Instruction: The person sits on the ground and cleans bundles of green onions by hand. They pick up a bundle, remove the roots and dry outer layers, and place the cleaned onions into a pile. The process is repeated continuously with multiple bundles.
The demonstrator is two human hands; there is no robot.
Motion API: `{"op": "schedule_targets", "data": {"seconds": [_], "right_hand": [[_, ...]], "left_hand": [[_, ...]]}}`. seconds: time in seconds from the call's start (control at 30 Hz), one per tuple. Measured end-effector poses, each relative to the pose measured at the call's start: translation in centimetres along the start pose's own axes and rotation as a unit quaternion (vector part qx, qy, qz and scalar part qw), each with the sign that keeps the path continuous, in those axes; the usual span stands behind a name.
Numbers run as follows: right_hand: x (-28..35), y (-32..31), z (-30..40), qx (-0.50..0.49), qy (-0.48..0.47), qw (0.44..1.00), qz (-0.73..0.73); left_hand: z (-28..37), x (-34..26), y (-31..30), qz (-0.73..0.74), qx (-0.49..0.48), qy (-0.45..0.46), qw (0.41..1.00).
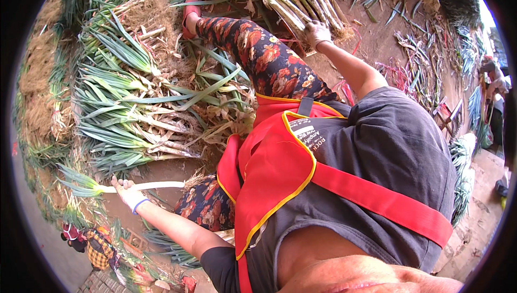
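My left hand (128, 194), in a pale glove with a blue cuff, holds one peeled large green onion (161, 185) around its white stalk. Its green leaves point left and its rooted end lies over my floral trouser leg. At the upper right, my right hand (317, 34), also gloved, grips an unpeeled stalk at the lower part of a pile of large green onions (288, 4). Dry outer skins cover parts of these stalks. Between my hands and to the left, peeled-looking and rough green onions (121, 119) lie in a row on the ground.
Cut roots and dry skins (155, 14) lie at upper left. Loose pink ties (394, 76) and leaf scraps are on the ground at right, near a folding stool (450, 117). People in the background are at lower left (99, 248) and far right.
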State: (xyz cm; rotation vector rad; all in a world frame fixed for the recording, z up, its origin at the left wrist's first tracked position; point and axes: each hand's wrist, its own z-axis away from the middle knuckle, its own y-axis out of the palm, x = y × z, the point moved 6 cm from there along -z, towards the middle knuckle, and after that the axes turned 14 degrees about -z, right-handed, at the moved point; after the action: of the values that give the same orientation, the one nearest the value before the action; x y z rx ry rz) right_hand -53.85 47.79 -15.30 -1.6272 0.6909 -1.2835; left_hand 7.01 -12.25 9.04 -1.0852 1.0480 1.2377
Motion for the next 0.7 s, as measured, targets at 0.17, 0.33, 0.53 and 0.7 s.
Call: {"op": "schedule_targets", "data": {"seconds": [0.17, 0.33, 0.53, 0.7], "right_hand": [[0.8, -0.4, -1.8, -0.029, 0.127, 0.99, -0.062], [5.8, 0.6, 1.6, 0.118, 0.112, 0.986, 0.022], [10.1, 0.6, -12.4, -0.006, -0.017, 0.997, 0.075], [40.1, 3.8, -7.3, 0.227, -0.27, 0.881, -0.315]], "left_hand": [[-2.0, 1.3, -2.0, 0.004, 0.003, -0.01, 1.0], [-2.1, 1.2, -2.7, 0.112, 0.118, -0.022, 0.986], [-0.7, -1.4, -2.5, 0.132, 0.051, 0.01, 0.99], [0.3, -2.1, -3.4, 0.163, 0.014, 0.019, 0.986]]}}
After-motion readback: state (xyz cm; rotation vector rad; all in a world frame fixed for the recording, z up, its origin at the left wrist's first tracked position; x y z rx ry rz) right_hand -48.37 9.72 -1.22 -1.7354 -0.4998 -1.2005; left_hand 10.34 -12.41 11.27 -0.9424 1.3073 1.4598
